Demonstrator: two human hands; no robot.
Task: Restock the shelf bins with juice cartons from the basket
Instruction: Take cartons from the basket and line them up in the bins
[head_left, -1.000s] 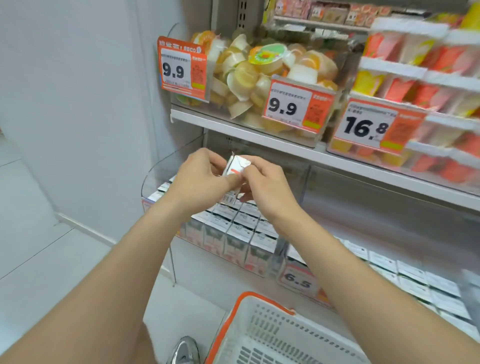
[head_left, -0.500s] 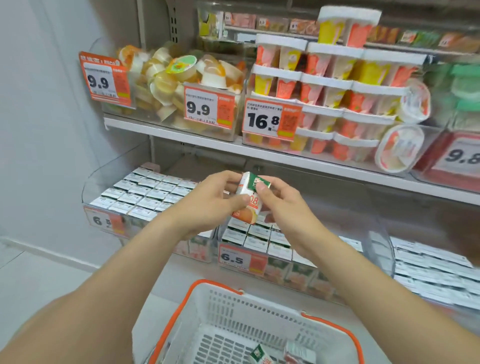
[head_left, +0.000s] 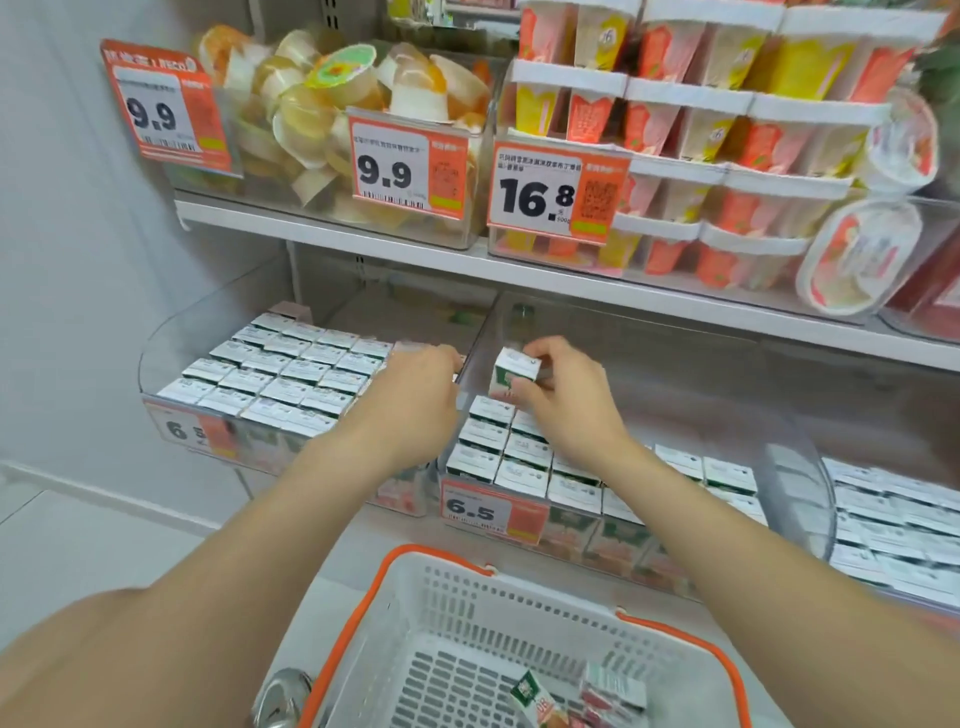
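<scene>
The left hand (head_left: 410, 400) covers the right end of the left bin (head_left: 171, 338), so what its fingers touch cannot be told. The carton (head_left: 511, 371) in the right hand's (head_left: 563, 400) grip shows only its top and one side. The basket (head_left: 395, 587) is cut off by the bottom edge; print on the price tag (head_left: 491, 512) is blurred

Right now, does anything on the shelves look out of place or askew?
Yes. On the upper shelf, two large tubs lie tipped on their sides beside the neat cup stacks. Lower-shelf cartons sit in tidy rows.
</scene>
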